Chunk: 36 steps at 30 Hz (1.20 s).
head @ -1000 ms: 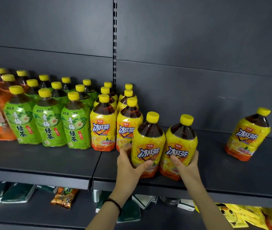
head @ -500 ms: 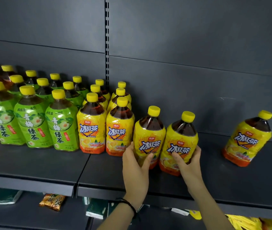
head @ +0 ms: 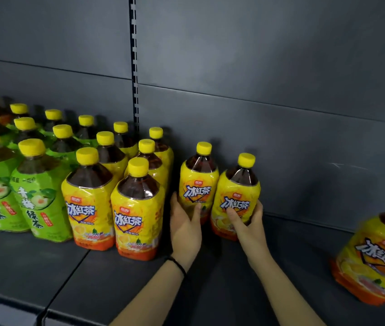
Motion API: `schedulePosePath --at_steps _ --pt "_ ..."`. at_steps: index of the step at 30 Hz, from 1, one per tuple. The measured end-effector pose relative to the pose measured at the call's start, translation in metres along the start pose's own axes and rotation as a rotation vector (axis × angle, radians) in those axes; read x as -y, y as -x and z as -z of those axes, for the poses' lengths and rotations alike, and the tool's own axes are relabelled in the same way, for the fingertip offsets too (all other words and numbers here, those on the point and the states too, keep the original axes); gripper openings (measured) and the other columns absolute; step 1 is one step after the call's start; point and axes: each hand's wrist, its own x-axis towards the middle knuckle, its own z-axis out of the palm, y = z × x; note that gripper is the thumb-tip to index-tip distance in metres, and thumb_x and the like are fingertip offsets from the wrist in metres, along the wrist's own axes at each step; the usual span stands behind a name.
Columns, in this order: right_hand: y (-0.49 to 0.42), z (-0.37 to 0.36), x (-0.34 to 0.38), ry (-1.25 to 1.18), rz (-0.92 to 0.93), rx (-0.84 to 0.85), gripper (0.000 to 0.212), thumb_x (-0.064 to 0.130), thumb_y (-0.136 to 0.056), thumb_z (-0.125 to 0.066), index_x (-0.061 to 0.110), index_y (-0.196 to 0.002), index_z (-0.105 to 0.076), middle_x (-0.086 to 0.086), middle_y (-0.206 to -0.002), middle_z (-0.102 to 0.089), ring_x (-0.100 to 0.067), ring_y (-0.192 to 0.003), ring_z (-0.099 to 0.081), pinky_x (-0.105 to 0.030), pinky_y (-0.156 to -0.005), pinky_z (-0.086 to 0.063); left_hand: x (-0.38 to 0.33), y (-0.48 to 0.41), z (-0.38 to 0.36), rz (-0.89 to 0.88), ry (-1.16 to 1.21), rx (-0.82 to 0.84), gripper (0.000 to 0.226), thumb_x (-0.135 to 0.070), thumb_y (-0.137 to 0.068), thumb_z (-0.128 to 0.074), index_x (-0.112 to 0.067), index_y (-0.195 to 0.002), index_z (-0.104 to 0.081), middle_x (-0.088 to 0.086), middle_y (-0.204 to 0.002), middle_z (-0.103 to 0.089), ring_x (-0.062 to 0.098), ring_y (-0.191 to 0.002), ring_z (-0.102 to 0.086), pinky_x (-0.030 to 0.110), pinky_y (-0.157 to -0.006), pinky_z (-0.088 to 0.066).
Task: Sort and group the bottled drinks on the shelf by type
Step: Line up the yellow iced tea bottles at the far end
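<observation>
**Back panel** (head: pixel 257 55): dark grey, with a slotted upright (head: pixel 135 67) running down it.

**Shelf** (head: pixel 116 290): dark grey, two boards meeting at a seam. It carries everything listed below.

**Green-label bottles** (head: pixel 38 203): a block at the far left, yellow caps, rows running to the back.

**Yellow-label bottles** (head: pixel 137 215): two rows hard against the green ones, upright, labels forward.

**Stray bottle** (head: pixel 372 260): same yellow label, well apart at the far right. It looks tilted (the wide lens may exaggerate this).

**Left bottle** (head: pixel 198 184) and **right bottle** (head: pixel 236 191): same yellow label, side by side and about touching. They sit towards the back of the shelf, just right of the yellow block, with a narrow gap between. The hands hide the left bottle's base, so I cannot tell whether the pair stands on the shelf or hangs just above it.

- Step in hand, as I judge it: starting a third yellow row.
- To do it well: bring the pair left until it meets the block, bases flat and labels forward. Move gently, since a grip this low leaves the tops free to tip.

**Left hand** (head: pixel 184 229): grips the left bottle low down, palm on its left side and thumb laid across the front. The other fingers pass behind, out of sight.

**Right hand** (head: pixel 245 222): curled round the right bottle's lower part. The thumb is on the label and the fingers (head: pixel 258 208) wrap its right flank.

**Black band** (head: pixel 178 264): on the left wrist.
</observation>
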Motion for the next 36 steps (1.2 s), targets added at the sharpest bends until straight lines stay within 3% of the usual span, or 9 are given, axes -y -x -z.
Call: schedulePosePath --at_steps 7,12,17,21,25,28,31,33,36 --pt "-0.035 -0.009 -0.002 0.021 -0.011 0.110 0.079 0.056 -0.060 -0.075 0.048 -0.127 -0.034 0.016 -0.120 -0.057 -0.004 -0.110 -0.056 -0.029 -0.087 -0.051 -0.007 -0.034 -0.024 0.131 -0.028 -0.171 0.068 -0.038 -0.091 -0.057 -0.022 -0.147 -0.024 0.004 -0.151 -0.034 0.023 -0.138 -0.033 0.036 -0.110 -0.028" --pt "-0.039 -0.005 -0.011 0.067 0.014 0.098 0.093 0.075 -0.047 -0.075 0.049 -0.128 -0.038 0.006 -0.131 -0.050 -0.011 -0.119 -0.053 -0.041 -0.095 -0.052 -0.008 -0.035 -0.027 0.127 -0.028 -0.208 0.067 -0.039 -0.089 -0.058 -0.022 -0.147 -0.029 0.003 -0.153 -0.031 0.023 -0.141 -0.027 0.034 -0.113 -0.020" --pt "-0.036 -0.005 -0.012 0.065 0.024 0.095 0.095 0.074 -0.048 -0.074 0.046 -0.132 -0.038 0.006 -0.134 -0.049 -0.012 -0.120 -0.051 -0.041 -0.096 -0.050 -0.006 -0.031 -0.018 0.276 0.115 -0.146 0.070 -0.040 -0.088 -0.060 -0.028 -0.147 -0.025 0.001 -0.152 -0.033 0.027 -0.139 -0.033 0.046 -0.113 -0.030" --pt "-0.028 -0.001 -0.011 0.094 0.035 0.124 0.088 0.066 -0.055 -0.078 0.047 -0.132 -0.039 0.010 -0.132 -0.052 -0.009 -0.119 -0.052 -0.039 -0.096 -0.050 -0.016 0.018 -0.009 0.148 0.294 -0.035 0.052 -0.031 -0.097 -0.047 -0.024 -0.146 -0.030 -0.001 -0.148 -0.038 0.016 -0.137 -0.035 0.041 -0.113 -0.031" --pt "-0.017 -0.002 -0.006 0.114 0.049 0.149 0.081 0.054 -0.059 -0.077 0.044 -0.131 -0.040 0.012 -0.128 -0.054 -0.004 -0.115 -0.052 -0.025 -0.088 -0.047 -0.029 0.004 -0.003 0.236 0.294 0.103 0.055 -0.046 -0.098 -0.036 -0.027 -0.148 -0.025 -0.002 -0.152 -0.033 0.019 -0.138 -0.032 0.035 -0.109 -0.027" --pt "-0.011 -0.005 -0.002 0.116 0.050 0.175 0.077 0.050 -0.063 -0.077 0.045 -0.129 -0.038 0.016 -0.123 -0.055 0.000 -0.111 -0.052 -0.018 -0.081 -0.044 -0.037 -0.004 0.006 0.265 0.303 0.110 0.055 -0.052 -0.096 -0.036 -0.028 -0.146 -0.032 -0.003 -0.147 -0.040 0.018 -0.134 -0.036 0.031 -0.103 -0.028" --pt "-0.008 -0.012 0.002 0.104 0.042 0.217 0.076 0.047 -0.066 -0.077 0.046 -0.129 -0.036 0.022 -0.119 -0.054 0.003 -0.109 -0.052 -0.016 -0.080 -0.045 -0.032 0.005 0.015 0.221 0.382 0.153 0.048 -0.051 -0.094 -0.041 -0.032 -0.137 -0.043 -0.009 -0.133 -0.049 0.006 -0.115 -0.043 0.022 -0.097 -0.031" --pt "-0.005 -0.019 0.002 0.078 0.031 0.235 0.075 0.041 -0.071 -0.077 0.043 -0.130 -0.031 0.024 -0.117 -0.050 0.004 -0.107 -0.052 -0.015 -0.078 -0.045 -0.019 0.013 0.020 0.132 0.345 0.211 0.043 -0.056 -0.090 -0.045 -0.037 -0.129 -0.045 -0.013 -0.133 -0.051 0.002 -0.116 -0.048 0.018 -0.095 -0.038" --pt "0.003 -0.029 0.002 0.066 0.013 0.253 0.067 0.037 -0.074 -0.076 0.035 -0.122 -0.030 0.017 -0.116 -0.048 0.003 -0.104 -0.052 -0.015 -0.074 -0.047 -0.003 0.023 0.028 0.005 0.213 0.231 0.066 -0.060 -0.078 -0.060 -0.035 -0.136 -0.039 -0.016 -0.133 -0.050 -0.001 -0.122 -0.048 0.019 -0.099 -0.043"
